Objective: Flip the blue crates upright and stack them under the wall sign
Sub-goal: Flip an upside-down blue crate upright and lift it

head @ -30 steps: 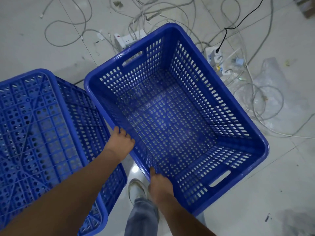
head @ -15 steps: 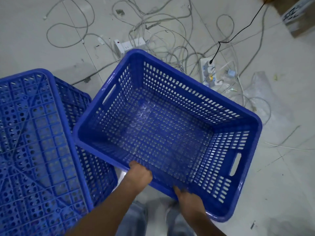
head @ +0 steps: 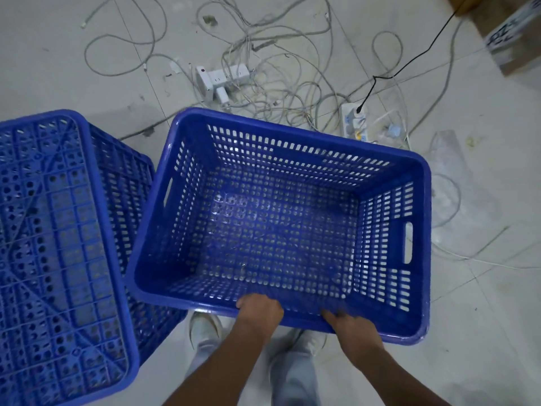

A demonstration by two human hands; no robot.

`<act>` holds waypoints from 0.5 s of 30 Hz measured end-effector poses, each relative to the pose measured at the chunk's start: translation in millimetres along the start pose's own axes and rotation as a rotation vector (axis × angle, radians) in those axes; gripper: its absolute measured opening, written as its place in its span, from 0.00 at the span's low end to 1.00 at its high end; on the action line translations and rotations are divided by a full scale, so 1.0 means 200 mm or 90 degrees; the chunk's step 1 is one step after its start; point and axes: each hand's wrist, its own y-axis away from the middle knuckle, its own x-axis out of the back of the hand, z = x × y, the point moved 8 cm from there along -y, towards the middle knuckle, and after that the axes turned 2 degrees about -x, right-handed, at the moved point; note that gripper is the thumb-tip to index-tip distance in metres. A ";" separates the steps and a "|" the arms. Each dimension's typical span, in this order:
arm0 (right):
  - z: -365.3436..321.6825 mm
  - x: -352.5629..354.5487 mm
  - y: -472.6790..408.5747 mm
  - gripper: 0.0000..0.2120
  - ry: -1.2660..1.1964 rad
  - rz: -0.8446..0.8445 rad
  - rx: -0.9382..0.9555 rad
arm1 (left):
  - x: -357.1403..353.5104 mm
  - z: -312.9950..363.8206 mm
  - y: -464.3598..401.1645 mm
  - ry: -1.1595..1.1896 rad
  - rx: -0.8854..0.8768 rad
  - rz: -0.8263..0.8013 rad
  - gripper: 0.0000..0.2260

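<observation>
An upright blue perforated crate [head: 281, 224] is sitting open side up in the middle of the view, its slotted walls and grid floor showing and a handle slot cut in each short end. Both hands are gripping its near long rim: the left hand [head: 259, 313] is curling its fingers over the rim left of centre, and the right hand [head: 349, 325] is clamping the same rim further right. Just beside it on the left, a second blue crate [head: 58, 244] is lying upside down, its ribbed underside facing up, its near right corner tucking under the upright one. Below the held rim, the person's light trousers [head: 292, 373] and pale shoes [head: 205, 326] are showing against the tiled floor [head: 483, 332]. Farther off, a tangle of grey and white cables [head: 278, 83] is sprawling around a white power strip [head: 222, 79]; a black cable [head: 409, 60] is running into another strip [head: 355, 121] at right. A cardboard box [head: 515, 33] is sitting at the far right corner.
</observation>
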 end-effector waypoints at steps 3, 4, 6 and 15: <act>0.09 -0.04 0.01 0.31 0.005 -0.009 -0.015 | -0.03 0.10 -0.04 0.047 -0.001 -0.019 0.15; 0.12 -0.05 0.00 0.31 0.010 -0.009 -0.021 | -0.04 0.13 -0.06 0.058 -0.001 -0.025 0.16; 0.18 -0.08 0.00 0.34 0.012 -0.015 -0.034 | -0.07 0.19 -0.10 0.075 0.000 -0.026 0.16; 0.20 -0.23 -0.10 0.38 -0.029 -0.065 -0.050 | -0.22 0.22 -0.18 0.106 0.023 0.011 0.16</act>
